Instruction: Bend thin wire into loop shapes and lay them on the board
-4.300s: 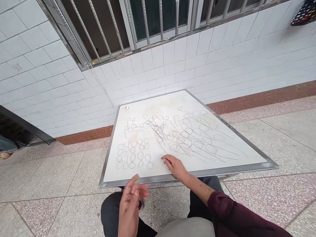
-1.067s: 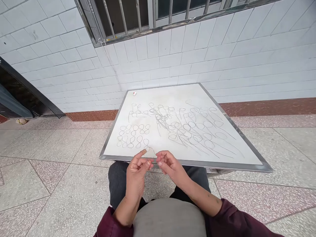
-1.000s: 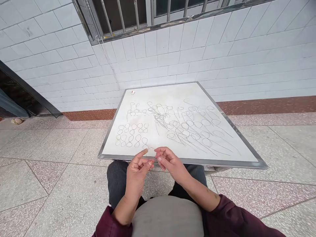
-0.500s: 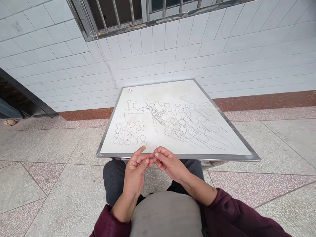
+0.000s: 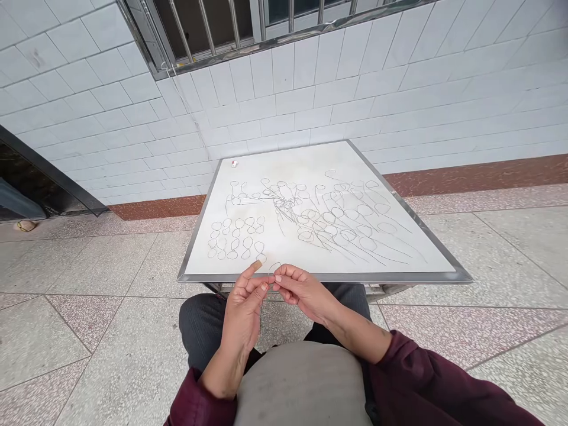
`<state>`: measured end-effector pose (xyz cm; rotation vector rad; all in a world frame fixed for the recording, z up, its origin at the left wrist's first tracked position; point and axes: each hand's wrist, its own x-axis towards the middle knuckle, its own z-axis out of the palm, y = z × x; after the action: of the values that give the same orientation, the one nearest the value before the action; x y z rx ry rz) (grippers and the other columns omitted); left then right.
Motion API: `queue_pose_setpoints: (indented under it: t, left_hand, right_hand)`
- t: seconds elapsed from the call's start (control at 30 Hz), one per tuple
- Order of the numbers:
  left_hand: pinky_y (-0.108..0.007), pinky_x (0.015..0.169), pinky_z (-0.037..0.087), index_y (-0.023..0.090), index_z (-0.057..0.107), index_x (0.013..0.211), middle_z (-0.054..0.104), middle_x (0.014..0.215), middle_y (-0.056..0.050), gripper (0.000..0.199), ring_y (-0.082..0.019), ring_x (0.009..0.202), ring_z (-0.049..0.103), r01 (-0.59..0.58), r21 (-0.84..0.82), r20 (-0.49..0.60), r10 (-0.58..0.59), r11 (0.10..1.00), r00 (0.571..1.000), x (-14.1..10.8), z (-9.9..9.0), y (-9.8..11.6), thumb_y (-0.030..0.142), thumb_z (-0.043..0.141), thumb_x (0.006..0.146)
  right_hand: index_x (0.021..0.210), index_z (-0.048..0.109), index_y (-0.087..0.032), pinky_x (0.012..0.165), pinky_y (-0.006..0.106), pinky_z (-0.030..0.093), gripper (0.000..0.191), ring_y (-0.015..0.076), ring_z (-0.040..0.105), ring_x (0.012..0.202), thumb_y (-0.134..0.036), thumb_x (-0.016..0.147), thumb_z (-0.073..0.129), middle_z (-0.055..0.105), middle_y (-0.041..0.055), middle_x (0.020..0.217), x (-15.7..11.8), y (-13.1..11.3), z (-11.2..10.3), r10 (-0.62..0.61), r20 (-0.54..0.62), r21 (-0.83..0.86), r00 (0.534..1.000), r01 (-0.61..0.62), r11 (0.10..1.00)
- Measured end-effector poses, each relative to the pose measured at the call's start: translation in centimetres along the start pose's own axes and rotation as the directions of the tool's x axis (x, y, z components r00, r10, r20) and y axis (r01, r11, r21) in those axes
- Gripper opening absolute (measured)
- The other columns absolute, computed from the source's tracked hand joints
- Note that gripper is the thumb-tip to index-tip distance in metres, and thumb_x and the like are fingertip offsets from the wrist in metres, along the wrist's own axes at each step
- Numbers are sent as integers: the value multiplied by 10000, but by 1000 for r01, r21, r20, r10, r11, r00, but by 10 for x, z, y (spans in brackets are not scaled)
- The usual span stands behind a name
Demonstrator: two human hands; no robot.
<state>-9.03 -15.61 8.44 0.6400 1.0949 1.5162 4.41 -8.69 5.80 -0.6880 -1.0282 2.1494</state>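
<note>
Close together at the front edge of the white table (image 5: 284,276), both hands hold one thin wire (image 5: 276,264) whose curved end rises above the fingertips. My left hand (image 5: 249,296) pinches it between thumb and index finger, with a tan wrap on another fingertip. My right hand (image 5: 299,287) grips the wire beside the left fingertips. Figure-eight wire pieces (image 5: 237,233) lie in rows at the table's left front. A spread of looped wires with long tails (image 5: 346,236) covers the middle and right.
A small red and white item (image 5: 235,164) sits at the table's back left corner. Behind the table stands a tiled wall (image 5: 266,112) with a barred window (image 5: 248,26). My knees are under the front edge.
The view has shifted slightly. My right fingertips have moved a little closer to the left ones, and both hands still hold the wire.
</note>
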Motion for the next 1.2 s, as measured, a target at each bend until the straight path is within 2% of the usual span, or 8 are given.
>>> queue_pose_setpoints:
  t: [0.17, 0.3, 0.43, 0.5, 0.6, 0.83, 1.0, 1.2]
  left_hand:
    - [-188, 680, 431, 205, 593, 1239, 704, 843, -14, 507, -89, 753, 616, 23, -31, 14, -22, 999, 1000, -1, -3, 5, 178, 731, 752]
    - [-152, 704, 470, 189, 602, 1223, 681, 874, -17, 502, -65, 751, 620, 57, -190, -35, -65, 980, 997, 1, -7, 7, 106, 725, 743]
    - [-155, 773, 509, 185, 610, 1200, 673, 916, -33, 459, -80, 824, 645, 58, -318, -113, -99, 946, 989, 3, -10, 7, 67, 692, 764]
    - [-159, 777, 522, 183, 609, 1191, 673, 915, -39, 442, -88, 848, 652, 52, -362, -139, -108, 931, 984, 4, -10, 6, 44, 668, 776]
    - [-167, 775, 535, 186, 609, 1181, 677, 935, -47, 426, -90, 833, 658, 56, -387, -160, -127, 920, 979, 4, -11, 4, 35, 653, 785]
    - [-170, 702, 524, 193, 611, 1176, 667, 875, -17, 463, -90, 786, 646, 58, -351, -193, -132, 935, 972, 4, -8, -1, 78, 722, 742]
    - [-153, 570, 467, 199, 623, 1151, 641, 818, 13, 470, -85, 730, 628, -6, -258, -203, -48, 966, 978, 4, -7, -2, 127, 768, 709]
    - [-182, 728, 492, 211, 617, 1168, 637, 852, 6, 465, -101, 834, 636, -43, -252, -152, 4, 967, 988, 5, -6, -3, 118, 747, 732]
  right_hand:
    - [862, 585, -175, 448, 184, 278, 294, 49, 412, 510, -437, 782, 691, 602, -10, 749, 1, 2, 3, -1, 35, -52, 999, 3, 999]
    - [1039, 521, -229, 465, 198, 354, 291, 73, 452, 555, -390, 829, 643, 537, -19, 814, 1, 9, 0, -270, -32, -295, 962, 249, 922]
    - [1020, 571, -242, 590, 267, 466, 185, 132, 533, 685, -254, 842, 623, 563, 29, 860, -1, 19, -5, -617, 190, -691, 764, 551, 469]
    - [1009, 628, -259, 639, 294, 478, 168, 155, 556, 731, -194, 870, 561, 611, 45, 886, -2, 24, -5, -609, 423, -731, 671, 649, 208]
    - [1066, 658, -309, 667, 301, 476, 288, 161, 569, 759, -145, 898, 491, 660, 28, 936, -2, 29, -3, -529, 599, -693, 601, 720, 34]
    - [1103, 636, -283, 715, 311, 520, 333, 164, 596, 817, -105, 920, 422, 685, 26, 1010, 2, 32, -5, -439, 739, -618, 510, 774, -141]
    - [1096, 629, -288, 719, 333, 544, 292, 184, 634, 856, -120, 918, 470, 695, 33, 1021, 2, 36, -9, -534, 699, -596, 475, 800, -70]
    - [1009, 669, -245, 697, 315, 564, 199, 166, 644, 813, -146, 914, 526, 706, 47, 937, 1, 31, -4, -611, 668, -573, 424, 817, -59]
